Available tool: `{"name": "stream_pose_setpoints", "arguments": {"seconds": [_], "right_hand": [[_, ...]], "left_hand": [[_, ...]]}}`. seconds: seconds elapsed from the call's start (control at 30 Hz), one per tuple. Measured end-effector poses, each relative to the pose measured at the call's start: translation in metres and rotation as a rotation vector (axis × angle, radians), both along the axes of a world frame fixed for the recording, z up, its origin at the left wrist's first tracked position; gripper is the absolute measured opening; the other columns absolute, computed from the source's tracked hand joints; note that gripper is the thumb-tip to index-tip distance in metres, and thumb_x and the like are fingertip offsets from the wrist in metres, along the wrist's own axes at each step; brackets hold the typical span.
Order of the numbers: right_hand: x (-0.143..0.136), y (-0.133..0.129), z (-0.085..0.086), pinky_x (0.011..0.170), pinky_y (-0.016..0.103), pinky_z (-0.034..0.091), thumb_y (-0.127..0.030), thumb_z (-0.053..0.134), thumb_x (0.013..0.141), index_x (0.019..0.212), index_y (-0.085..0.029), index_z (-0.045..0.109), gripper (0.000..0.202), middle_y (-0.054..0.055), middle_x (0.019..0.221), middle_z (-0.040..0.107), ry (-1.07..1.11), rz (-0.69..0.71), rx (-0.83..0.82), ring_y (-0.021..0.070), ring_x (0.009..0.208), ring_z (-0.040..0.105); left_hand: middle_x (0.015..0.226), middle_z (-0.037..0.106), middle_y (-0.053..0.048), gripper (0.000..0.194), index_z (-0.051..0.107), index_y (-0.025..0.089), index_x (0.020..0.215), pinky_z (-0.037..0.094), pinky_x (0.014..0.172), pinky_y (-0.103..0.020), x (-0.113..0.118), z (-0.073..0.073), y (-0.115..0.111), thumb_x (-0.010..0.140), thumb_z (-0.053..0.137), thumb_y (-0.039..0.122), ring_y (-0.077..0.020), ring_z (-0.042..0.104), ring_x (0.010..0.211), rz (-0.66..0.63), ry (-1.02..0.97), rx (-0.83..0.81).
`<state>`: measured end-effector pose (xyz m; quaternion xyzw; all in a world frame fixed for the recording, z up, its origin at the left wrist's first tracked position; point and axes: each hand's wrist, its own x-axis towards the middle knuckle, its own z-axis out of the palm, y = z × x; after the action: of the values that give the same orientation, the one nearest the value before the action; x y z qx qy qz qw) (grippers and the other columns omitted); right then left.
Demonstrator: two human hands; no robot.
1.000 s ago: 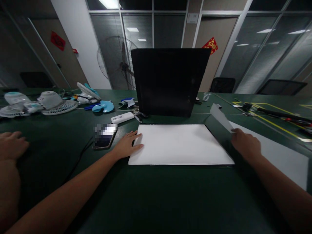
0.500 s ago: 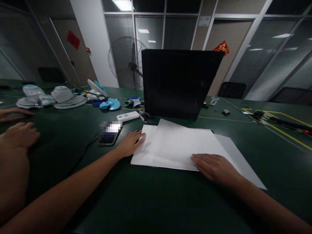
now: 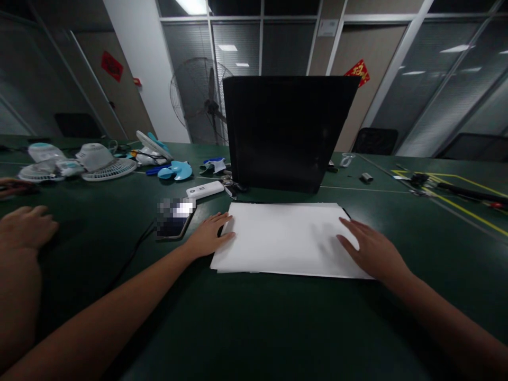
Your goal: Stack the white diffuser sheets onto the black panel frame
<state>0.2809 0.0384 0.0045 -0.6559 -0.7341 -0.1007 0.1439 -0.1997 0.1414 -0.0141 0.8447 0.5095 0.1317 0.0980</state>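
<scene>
White sheets of paper (image 3: 286,238) lie flat on the dark green table (image 3: 254,323) in front of me, stacked with slightly uneven edges at the lower left. My left hand (image 3: 210,234) rests at the left edge of the paper, fingers stretched out and thumb apart. At the right edge is my right hand (image 3: 373,248), its fingers spread and its thumb over the sheet. Neither hand grips anything. A thin dark edge shows under the paper at its upper right corner.
A large black panel (image 3: 289,135) stands upright behind the paper. Left of it are a phone (image 3: 170,227), a white stick-shaped device (image 3: 205,190), a blue fan blade (image 3: 177,170) and white fan parts (image 3: 95,159). Another person's hand (image 3: 27,227) is at far left.
My right hand has moved right, off the middle of the paper to its right edge, and its fingers have spread. The slanted sheets now lie flat and lined up. My left hand stays put.
</scene>
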Motion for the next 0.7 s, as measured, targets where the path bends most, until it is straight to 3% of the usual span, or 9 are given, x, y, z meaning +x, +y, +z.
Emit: {"name": "stream_pose_setpoints", "arguments": {"seconds": [0.07,0.2,0.47,0.7], "right_hand": [[0.021,0.007,0.001,0.11,0.062,0.047,-0.057,0.04,0.102,0.153,-0.012,0.054,0.07,0.022,0.141,0.065,-0.008,-0.196,-0.059,0.0389,0.132,0.06],[0.042,0.009,0.008,0.083,0.061,0.057,-0.063,0.033,0.101,0.143,-0.018,0.066,0.07,0.022,0.113,0.075,-0.002,-0.404,-0.242,0.0417,0.097,0.073],[0.019,-0.005,0.024,0.078,0.063,0.057,-0.066,0.028,0.1,0.131,-0.025,0.075,0.07,0.02,0.109,0.076,-0.05,-0.439,-0.202,0.0413,0.089,0.074],[0.031,-0.004,0.021,0.075,0.066,0.057,-0.07,0.033,0.097,0.129,-0.022,0.076,0.072,0.024,0.107,0.075,-0.041,-0.471,-0.179,0.0447,0.091,0.073]], "left_hand": [[0.164,0.044,-0.012,0.076,0.052,0.017,0.153,0.027,0.128,-0.054,0.0,0.0,0.001,0.096,0.044,0.067,-0.0341,0.035,0.156,0.006,-0.021,0.0],[0.163,0.047,-0.011,0.072,0.058,0.019,0.148,0.029,0.128,-0.053,0.0,0.0,0.002,0.098,0.042,0.067,-0.0335,0.038,0.154,0.024,-0.053,0.007],[0.166,0.04,-0.013,0.081,0.052,0.018,0.154,0.028,0.127,-0.054,0.002,0.004,-0.002,0.094,0.047,0.073,-0.0358,0.034,0.156,0.019,-0.008,-0.011],[0.168,0.038,-0.013,0.08,0.051,0.018,0.155,0.028,0.127,-0.055,0.001,0.003,-0.002,0.095,0.047,0.07,-0.0364,0.033,0.156,0.012,0.003,-0.004]]}}
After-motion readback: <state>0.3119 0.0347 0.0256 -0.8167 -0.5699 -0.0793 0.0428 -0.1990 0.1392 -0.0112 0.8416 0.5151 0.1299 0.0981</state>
